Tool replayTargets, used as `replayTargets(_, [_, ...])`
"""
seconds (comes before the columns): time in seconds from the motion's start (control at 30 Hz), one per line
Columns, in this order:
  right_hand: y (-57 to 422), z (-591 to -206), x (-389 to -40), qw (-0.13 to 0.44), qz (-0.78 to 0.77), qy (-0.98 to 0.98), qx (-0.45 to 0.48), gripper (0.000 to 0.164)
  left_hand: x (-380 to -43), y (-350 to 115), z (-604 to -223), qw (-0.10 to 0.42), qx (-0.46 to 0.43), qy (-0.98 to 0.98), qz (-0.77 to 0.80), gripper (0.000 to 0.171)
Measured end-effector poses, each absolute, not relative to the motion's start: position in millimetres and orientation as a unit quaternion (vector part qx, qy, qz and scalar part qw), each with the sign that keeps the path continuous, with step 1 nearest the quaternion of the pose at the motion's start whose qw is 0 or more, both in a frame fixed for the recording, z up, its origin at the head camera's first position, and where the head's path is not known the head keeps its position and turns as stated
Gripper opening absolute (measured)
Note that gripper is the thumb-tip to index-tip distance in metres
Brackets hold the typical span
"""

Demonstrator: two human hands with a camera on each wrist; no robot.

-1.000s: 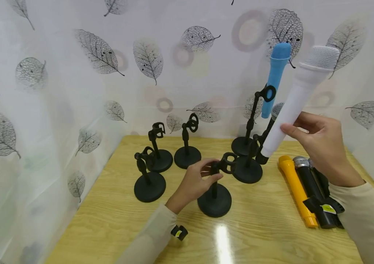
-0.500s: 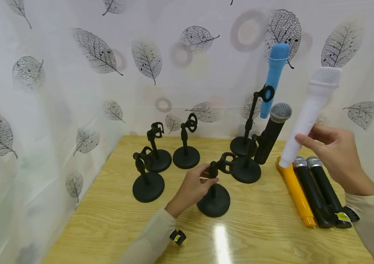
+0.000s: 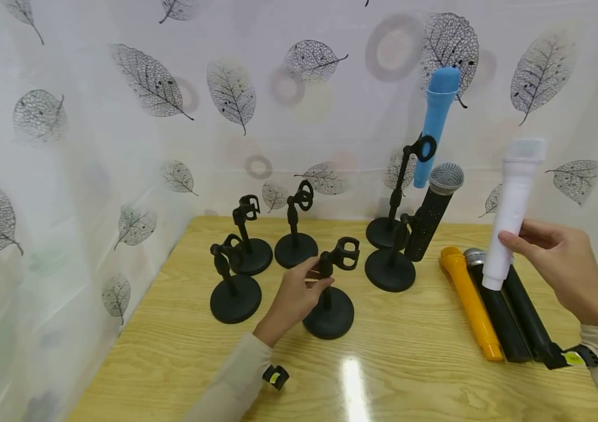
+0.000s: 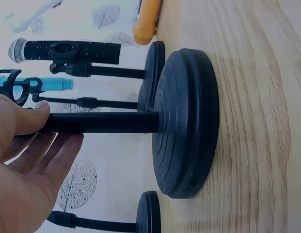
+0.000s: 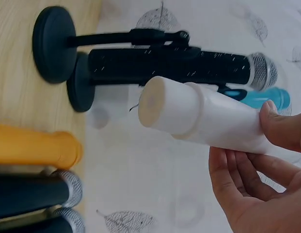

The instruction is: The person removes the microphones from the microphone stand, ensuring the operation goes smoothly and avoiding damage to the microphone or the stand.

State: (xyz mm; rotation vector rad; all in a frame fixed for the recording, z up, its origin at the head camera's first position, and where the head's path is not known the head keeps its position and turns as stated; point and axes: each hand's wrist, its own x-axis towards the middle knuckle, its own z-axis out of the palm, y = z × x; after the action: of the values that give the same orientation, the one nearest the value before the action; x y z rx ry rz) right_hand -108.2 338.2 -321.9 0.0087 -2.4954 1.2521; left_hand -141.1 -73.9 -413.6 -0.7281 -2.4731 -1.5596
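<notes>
My left hand (image 3: 290,299) grips the post of a black microphone stand (image 3: 329,319) between thumb and fingers. Its round base is down at the wooden table, and its ring clip (image 3: 346,253) holds no microphone. On the right, my right hand (image 3: 567,264) pinches a white microphone (image 3: 513,199) by its lower handle, head up. It hovers above the lying microphones, and the right wrist view shows its flat white tail end (image 5: 152,102). Behind, a blue microphone (image 3: 436,111) and a black microphone (image 3: 433,214) with a silver head sit tilted in stand clips.
At the table's right lie an orange microphone (image 3: 472,308) and two black microphones (image 3: 496,316), side by side. Several bare black stands (image 3: 235,299) are grouped at the back left. A leaf-print curtain (image 3: 93,152) borders the table behind and at the sides.
My right hand has carried the white microphone right and downward, bringing it more upright. My left hand has shifted the gripped stand slightly left, away from the stand with the black microphone.
</notes>
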Motion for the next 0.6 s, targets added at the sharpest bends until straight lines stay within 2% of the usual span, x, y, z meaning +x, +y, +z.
replayTargets(0.6, [396.2,-360.9,-101.9,0.087,0.375,-0.919,-0.082,0.067,-150.4,-98.0,-411.2,0.103,-0.185,-0.838,-0.504,0.030])
